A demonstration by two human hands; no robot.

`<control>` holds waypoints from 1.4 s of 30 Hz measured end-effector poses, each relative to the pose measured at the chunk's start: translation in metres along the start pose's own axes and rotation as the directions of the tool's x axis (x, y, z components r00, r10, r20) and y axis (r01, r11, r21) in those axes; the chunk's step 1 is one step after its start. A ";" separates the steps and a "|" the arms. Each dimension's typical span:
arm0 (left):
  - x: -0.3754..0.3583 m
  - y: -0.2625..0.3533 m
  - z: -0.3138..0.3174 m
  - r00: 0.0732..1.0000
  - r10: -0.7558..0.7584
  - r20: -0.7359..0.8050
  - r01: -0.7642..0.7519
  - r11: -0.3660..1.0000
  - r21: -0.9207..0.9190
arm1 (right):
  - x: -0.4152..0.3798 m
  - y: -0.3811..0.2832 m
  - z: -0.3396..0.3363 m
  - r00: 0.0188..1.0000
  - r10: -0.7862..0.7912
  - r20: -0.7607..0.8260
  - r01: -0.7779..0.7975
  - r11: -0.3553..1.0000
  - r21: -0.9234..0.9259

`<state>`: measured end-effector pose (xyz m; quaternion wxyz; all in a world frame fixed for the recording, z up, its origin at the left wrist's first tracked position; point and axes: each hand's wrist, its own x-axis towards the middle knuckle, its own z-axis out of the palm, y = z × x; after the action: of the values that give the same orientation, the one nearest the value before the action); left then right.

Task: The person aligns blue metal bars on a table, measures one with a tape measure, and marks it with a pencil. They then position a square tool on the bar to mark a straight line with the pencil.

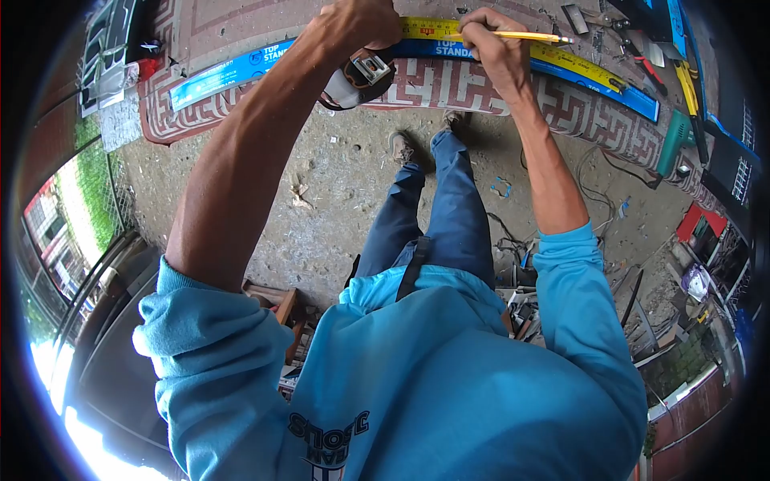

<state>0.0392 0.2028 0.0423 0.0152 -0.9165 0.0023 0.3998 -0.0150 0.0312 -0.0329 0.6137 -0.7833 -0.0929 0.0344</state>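
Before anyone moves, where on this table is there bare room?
Beyond the blue strip, the patterned mat looks bare between the red scrap and left forearm. Right of the right hand, tools crowd around the red-handled one.

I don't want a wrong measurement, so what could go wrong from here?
The long yellow tape blade overlies the blue lettered strip; if the left hand shifts, the reading might drift. The slim yellow pencil in the right hand might nudge the blade. The green-bodied tool sits near the edge; snagging the dark cord beside it might pull it off.
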 end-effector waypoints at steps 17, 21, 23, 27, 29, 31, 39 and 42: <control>0.000 -0.005 0.000 0.999 0.035 0.009 -0.034 0.997 -0.075 | -0.001 0.002 0.027 0.989 -0.142 -0.027 0.139 0.986 -0.095; -0.005 -0.004 -0.003 1.000 0.008 0.003 -0.008 0.992 -0.124 | 0.000 0.004 0.027 0.971 -0.240 0.002 0.233 0.944 -0.233; -0.005 -0.002 -0.005 1.000 0.008 0.014 -0.007 0.994 -0.110 | -0.001 0.004 0.027 0.967 -0.253 0.019 0.249 0.932 -0.262; -0.007 -0.001 -0.006 1.000 -0.004 0.026 0.007 0.992 -0.127 | -0.002 0.006 0.027 0.955 -0.295 0.031 0.288 0.896 -0.337; -0.005 -0.002 -0.003 1.000 0.004 0.000 -0.004 0.994 -0.113 | -0.001 0.006 0.028 0.951 -0.306 0.032 0.297 0.887 -0.353; -0.003 -0.003 0.000 1.000 0.014 -0.023 -0.017 0.995 -0.098 | -0.002 0.007 0.028 0.949 -0.315 0.032 0.304 0.878 -0.370; -0.009 -0.003 -0.004 0.999 0.030 -0.013 -0.032 0.994 -0.109 | 0.001 0.012 0.032 0.887 -0.462 0.000 0.426 0.817 -0.389; -0.014 0.002 -0.011 0.998 -0.028 0.064 0.035 0.993 -0.114 | 0.003 0.014 0.030 0.811 -0.580 0.083 0.534 0.674 -0.511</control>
<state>0.0380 0.2004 0.0598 -0.0311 -0.9029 -0.0355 0.4273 -0.0156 0.0567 -0.0540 0.3676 -0.8517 -0.3061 -0.2140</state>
